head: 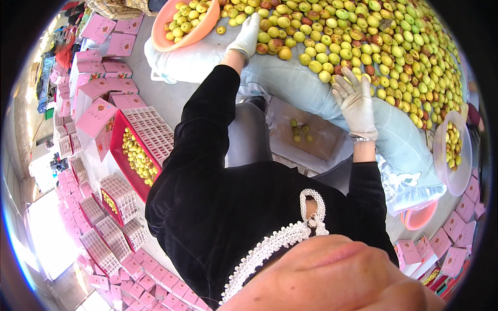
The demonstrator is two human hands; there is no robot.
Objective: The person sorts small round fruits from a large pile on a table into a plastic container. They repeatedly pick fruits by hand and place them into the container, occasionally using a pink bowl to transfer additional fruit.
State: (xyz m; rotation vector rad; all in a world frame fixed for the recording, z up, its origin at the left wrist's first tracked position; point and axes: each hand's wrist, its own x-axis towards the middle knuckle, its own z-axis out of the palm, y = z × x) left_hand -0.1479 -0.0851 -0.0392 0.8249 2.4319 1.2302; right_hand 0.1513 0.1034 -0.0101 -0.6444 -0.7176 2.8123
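Green-yellow jujubes [350, 44], some with red-brown patches, cover a padded surface under a pale blue cloth [295, 83]. My left hand [246, 38], in a whitish glove, reaches to the near left edge of the fruit. Its fingers are straight and close together beside several jujubes, and no fruit shows in it. My right hand [356, 102], gloved too, is turned palm up over the cloth's front edge. Its spread fingers touch or nearly touch the nearest jujubes, and its palm holds nothing. An orange bowl [210, 29] of jujubes tilts left of my left hand.
Below the cloth's edge, a lined box [319, 149] holds several jujubes. A translucent bowl [443, 155] with fruit hangs at the right edge. To my left stand a red-and-white plastic crate [149, 130] of jujubes and pink cartons [97, 120]. More cartons [453, 262] sit at lower right.
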